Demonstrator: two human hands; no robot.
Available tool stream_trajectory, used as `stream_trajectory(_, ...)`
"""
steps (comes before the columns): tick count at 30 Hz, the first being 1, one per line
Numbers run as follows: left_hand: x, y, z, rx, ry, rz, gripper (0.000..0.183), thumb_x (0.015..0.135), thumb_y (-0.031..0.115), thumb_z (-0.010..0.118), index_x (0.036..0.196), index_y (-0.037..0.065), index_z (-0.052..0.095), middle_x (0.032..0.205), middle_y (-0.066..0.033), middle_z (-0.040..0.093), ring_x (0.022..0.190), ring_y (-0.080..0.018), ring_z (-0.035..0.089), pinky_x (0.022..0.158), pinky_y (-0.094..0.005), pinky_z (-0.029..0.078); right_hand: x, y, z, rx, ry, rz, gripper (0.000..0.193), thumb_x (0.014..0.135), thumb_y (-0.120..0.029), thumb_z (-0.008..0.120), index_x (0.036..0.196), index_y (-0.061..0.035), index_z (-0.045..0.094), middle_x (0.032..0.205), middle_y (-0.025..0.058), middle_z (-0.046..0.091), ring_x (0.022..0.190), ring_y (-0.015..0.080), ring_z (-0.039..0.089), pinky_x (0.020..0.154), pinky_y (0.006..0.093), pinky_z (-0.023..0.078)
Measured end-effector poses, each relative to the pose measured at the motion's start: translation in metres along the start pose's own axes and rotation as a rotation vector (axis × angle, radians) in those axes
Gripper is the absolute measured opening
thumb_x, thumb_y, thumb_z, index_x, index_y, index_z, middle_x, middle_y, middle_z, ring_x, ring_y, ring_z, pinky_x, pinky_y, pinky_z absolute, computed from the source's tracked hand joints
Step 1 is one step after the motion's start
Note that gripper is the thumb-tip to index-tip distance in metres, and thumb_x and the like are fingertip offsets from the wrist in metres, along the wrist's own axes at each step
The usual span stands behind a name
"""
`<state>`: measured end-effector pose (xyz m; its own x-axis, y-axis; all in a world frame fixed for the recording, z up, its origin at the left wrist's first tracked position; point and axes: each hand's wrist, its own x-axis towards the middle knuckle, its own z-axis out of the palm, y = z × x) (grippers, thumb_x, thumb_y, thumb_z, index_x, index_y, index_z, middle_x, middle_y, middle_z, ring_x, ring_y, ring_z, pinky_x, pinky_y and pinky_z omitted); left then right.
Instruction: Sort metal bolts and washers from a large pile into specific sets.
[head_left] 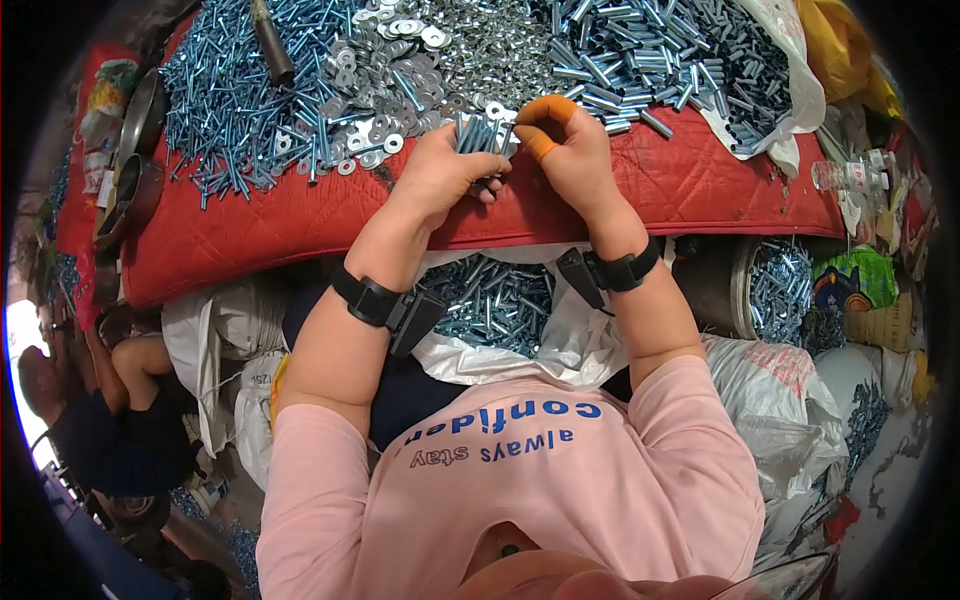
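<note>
A bundle of thin bluish metal bolts [478,136] stands in my left hand [430,178], whose fingers and thumb are wrapped round it. My right hand [582,165] wears orange finger covers on thumb and forefinger. Those two fingertips are bent together in a pinch beside the bundle's right side; what they hold is too small to make out. Behind my hands lie loose heaps: long bluish bolts [235,100] at the left, flat round washers [365,130] beside them, small shiny metal pieces [490,55] in the middle, and metal sleeves [640,60] at the right.
A red quilted cover [700,185] lies under the heaps. A white sack [570,340] of metal parts sits at my lap. Right are a tipped metal bucket [745,290] with bolts and a plastic bottle [850,177]. Another person [115,400] sits far left, near metal bowls [130,195].
</note>
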<state>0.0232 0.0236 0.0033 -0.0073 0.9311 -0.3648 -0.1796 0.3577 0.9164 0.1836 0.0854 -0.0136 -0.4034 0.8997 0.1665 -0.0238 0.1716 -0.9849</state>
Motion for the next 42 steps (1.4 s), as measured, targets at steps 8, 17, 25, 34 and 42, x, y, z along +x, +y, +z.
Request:
stream_trajectory(8,-0.002,0.001,0.0,-0.064,0.061,0.045,0.02,0.076,-0.001,0.064,0.094,-0.002,0.054,0.076,-0.0097,0.062,0.056,-0.0147,0.059,0.046,-0.0261,0.049,0.009,0.001,-0.025,-0.989,0.196,-0.369,0.018,0.074,-0.015,0.068,0.092,-0.0106,0.067,0.092,0.0109,0.061,0.086,0.0294,0.06,0.072,0.0392,0.049)
stream_trajectory(17,0.004,-0.005,0.002,0.019,0.122,0.091,0.017,0.077,0.004,0.067,0.09,-0.001,0.056,0.072,-0.0073,0.062,0.055,-0.0134,0.059,0.048,-0.0247,0.051,0.009,-0.01,-0.027,-0.982,0.107,-0.609,0.015,0.07,-0.015,0.071,0.085,-0.014,0.069,0.088,0.005,0.064,0.089,0.0246,0.059,0.078,0.038,0.045)
stream_trajectory(25,0.008,-0.006,0.0,0.175,0.121,0.129,0.019,0.077,0.002,0.067,0.092,0.0,0.056,0.074,-0.0082,0.063,0.055,-0.0133,0.06,0.052,-0.0248,0.052,0.003,-0.015,-0.034,-0.959,0.144,-0.497,0.016,0.072,-0.012,0.07,0.088,-0.0104,0.068,0.089,0.0057,0.066,0.084,0.0257,0.06,0.075,0.0384,0.046)
stream_trajectory(34,0.003,-0.005,0.0,-0.113,0.028,0.08,0.021,0.077,0.002,0.067,0.095,-0.002,0.056,0.078,-0.0107,0.063,0.058,-0.0164,0.062,0.055,-0.0271,0.053,0.005,-0.008,-0.015,0.406,0.078,0.052,0.017,0.086,-0.004,0.061,0.101,-0.0014,0.054,0.098,0.01,0.065,0.086,0.0163,0.063,0.074,0.0263,0.053)
stream_trajectory(42,0.004,-0.003,-0.002,-0.259,0.049,0.123,0.021,0.082,0.005,0.064,0.099,-0.003,0.056,0.083,-0.0115,0.064,0.068,-0.0177,0.063,0.059,-0.0284,0.055,0.004,-0.012,-0.015,0.276,-0.032,0.182,0.02,0.084,-0.007,0.063,0.101,-0.0002,0.058,0.083,0.0067,0.064,0.071,0.0134,0.063,0.055,0.0221,0.05)
